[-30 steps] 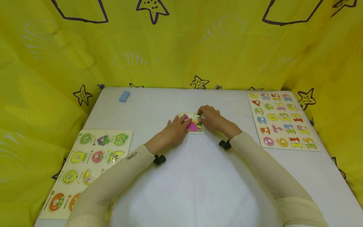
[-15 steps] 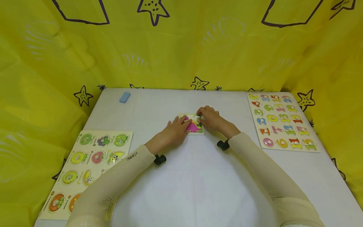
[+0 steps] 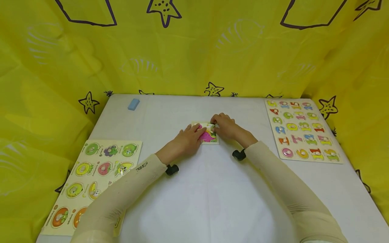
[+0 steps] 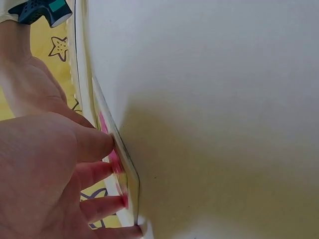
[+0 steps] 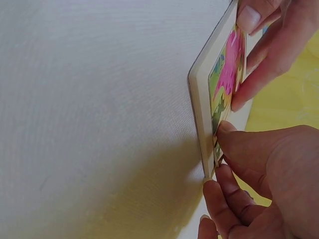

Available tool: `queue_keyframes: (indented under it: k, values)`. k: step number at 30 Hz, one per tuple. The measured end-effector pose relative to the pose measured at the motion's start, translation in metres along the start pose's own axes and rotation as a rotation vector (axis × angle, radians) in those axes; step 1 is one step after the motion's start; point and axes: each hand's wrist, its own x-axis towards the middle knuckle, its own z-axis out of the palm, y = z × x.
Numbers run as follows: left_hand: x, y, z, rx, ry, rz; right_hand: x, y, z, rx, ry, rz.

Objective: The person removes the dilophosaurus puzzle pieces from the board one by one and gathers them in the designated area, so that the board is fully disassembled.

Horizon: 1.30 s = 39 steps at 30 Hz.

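A small square wooden jigsaw puzzle (image 3: 209,137) with a pink dinosaur picture lies flat on the white table. My left hand (image 3: 186,140) rests on its left side; in the left wrist view the extended fingers (image 4: 102,208) touch the picture and the thumb lies near the board's edge. My right hand (image 3: 226,125) is at the far right corner. In the right wrist view, its thumb and index finger pinch a puzzle piece (image 5: 217,155) at that corner, its edge slightly raised from the pale puzzle board (image 5: 198,94). Both hands hide parts of the picture.
A fruit peg board (image 3: 100,158) lies at the left, partly under the left forearm. At the right is a number peg board (image 3: 299,130). A blue block (image 3: 133,104) sits at the back left. Yellow patterned cloth (image 3: 194,50) hangs behind the white table (image 3: 209,195).
My right hand has shifted very slightly left over the puzzle's corner. The left hand stays in place on the puzzle.
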Motion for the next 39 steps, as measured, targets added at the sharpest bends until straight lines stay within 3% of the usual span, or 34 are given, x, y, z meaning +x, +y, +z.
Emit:
queue_keyframes:
  k: [26,39]
  values:
    - [0.001,0.003,-0.001,-0.014,-0.016,-0.032,-0.002,0.006,0.001,0.070,0.085,-0.039]
    - [0.001,0.002,0.000,-0.008,-0.017,-0.025,-0.011,0.012,-0.014,0.234,0.158,-0.097]
